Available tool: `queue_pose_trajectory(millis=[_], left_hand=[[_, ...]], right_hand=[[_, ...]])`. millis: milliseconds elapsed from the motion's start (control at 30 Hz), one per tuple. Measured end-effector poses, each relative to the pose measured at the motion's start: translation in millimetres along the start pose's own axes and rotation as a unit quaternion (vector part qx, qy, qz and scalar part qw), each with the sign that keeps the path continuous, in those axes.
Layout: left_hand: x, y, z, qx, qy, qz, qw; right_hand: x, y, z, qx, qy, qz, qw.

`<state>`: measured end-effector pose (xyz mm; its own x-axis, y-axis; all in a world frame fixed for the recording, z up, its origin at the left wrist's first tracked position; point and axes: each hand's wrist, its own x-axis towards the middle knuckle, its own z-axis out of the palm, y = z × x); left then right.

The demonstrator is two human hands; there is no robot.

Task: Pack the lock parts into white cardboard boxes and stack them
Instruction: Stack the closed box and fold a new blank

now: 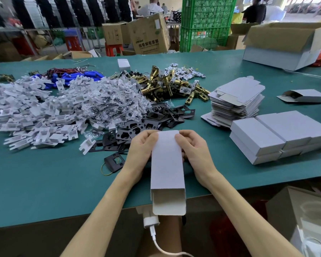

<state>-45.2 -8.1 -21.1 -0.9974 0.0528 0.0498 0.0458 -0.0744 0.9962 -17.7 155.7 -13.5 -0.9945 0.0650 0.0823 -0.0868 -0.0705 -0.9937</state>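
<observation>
A white cardboard box [167,169] lies lengthwise over the near table edge, its open end and flap toward me. My left hand [140,151] grips its far left side and my right hand [194,151] grips its far right side, fingers curled at the far end. Beyond lie black lock plates [156,119], brass latch bolts [167,84], bagged screws [111,97] and white card inserts [32,112]. A pile of flat box blanks [237,97] stands to the right. Closed white boxes [278,136] are stacked at the right edge.
The green table [44,179] holds blue battery packs [78,76] with wires at the back left, a small white box [124,64], a half-open box [304,96] and a large open carton [285,43]. A white cable [156,238] hangs below the table edge. People work behind.
</observation>
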Motion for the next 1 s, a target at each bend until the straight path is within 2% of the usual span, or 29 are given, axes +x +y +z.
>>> queue_pose_trajectory(millis=[100,233,333,400,500,567,700,767,833,900,1000], left_hand=[[2.2,-1.2,-1.6,0.0,0.034,0.04,0.999],[3.0,0.4,-4.9,0.003,0.121,0.101,0.987],[1.2,1.0,-4.7,-0.003,0.161,0.132,0.978],[1.1,4.6,-8.9,0.0,0.253,0.155,0.955],[7.0,9.5,-21.7,-0.03,0.4,0.163,0.901],[11.5,11.8,-23.9,-0.064,0.431,0.134,0.89],[8.2,9.5,-15.4,0.001,0.389,0.177,0.904],[9.1,5.2,-14.3,0.01,0.347,0.179,0.921],[9.0,4.1,-12.9,-0.006,0.304,0.146,0.941],[6.8,4.8,-10.3,-0.037,0.255,0.11,0.96],[2.9,6.2,-5.4,-0.045,0.205,0.106,0.972]], right_hand=[[-0.4,-3.9,1.4,0.02,-0.027,0.021,0.999],[-2.9,-7.0,2.4,-0.065,-0.08,0.002,0.995],[-4.0,-7.5,1.4,-0.072,-0.107,0.007,0.992],[-4.2,-7.4,1.2,-0.058,-0.114,0.014,0.992],[-2.7,-8.5,0.5,0.015,-0.144,0.027,0.989],[-1.7,-7.9,1.2,-0.002,-0.173,0.024,0.985],[-1.4,-1.5,7.5,-0.128,-0.14,-0.023,0.982],[-0.9,1.7,6.2,-0.092,-0.101,-0.029,0.99],[1.3,2.3,4.1,-0.042,-0.078,-0.024,0.996],[1.7,2.6,3.6,-0.04,-0.056,-0.025,0.997],[1.2,4.9,1.8,-0.02,0.003,-0.023,1.0]])
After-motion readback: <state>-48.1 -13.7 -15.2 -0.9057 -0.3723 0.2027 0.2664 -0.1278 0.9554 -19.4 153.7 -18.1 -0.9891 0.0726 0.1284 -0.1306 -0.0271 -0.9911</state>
